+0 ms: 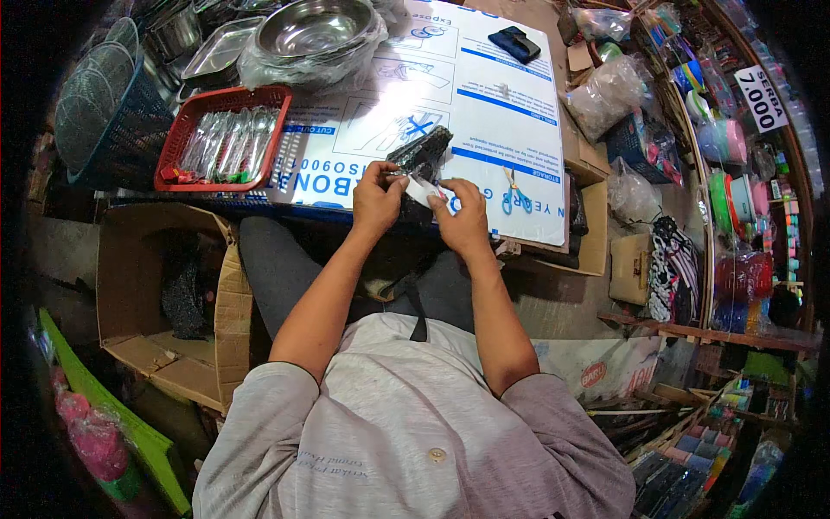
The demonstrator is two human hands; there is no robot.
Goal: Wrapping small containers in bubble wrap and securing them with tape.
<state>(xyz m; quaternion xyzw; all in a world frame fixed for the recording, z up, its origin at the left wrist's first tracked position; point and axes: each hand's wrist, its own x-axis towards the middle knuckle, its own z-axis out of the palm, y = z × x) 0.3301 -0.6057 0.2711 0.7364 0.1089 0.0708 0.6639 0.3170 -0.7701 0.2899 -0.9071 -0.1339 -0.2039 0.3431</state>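
My left hand (pixel 378 200) pinches the left end of a small white strip (pixel 421 192), perhaps paper or tape. At its other end are the thumb and fingers of my right hand (pixel 465 217). Behind the strip, a bundle in shiny black plastic (pixel 421 152) rests on the printed white sheet (pixel 499 139) that covers the table. The bundle's lower part hangs toward the table's front edge, partly hidden by my hands. To the right of my right hand lie scissors (pixel 517 194) with light blue handles, blades pointing away from me.
A red plastic basket (pixel 280 130) of wrapped cutlery stands left, beside a blue basket (pixel 107 139) with wire strainers. Steel bowls (pixel 316 29) in plastic and a dark pouch (pixel 514 44) sit farther back. Cardboard boxes (pixel 233 311) flank my legs; goods-filled shelves (pixel 707 259) line the right.
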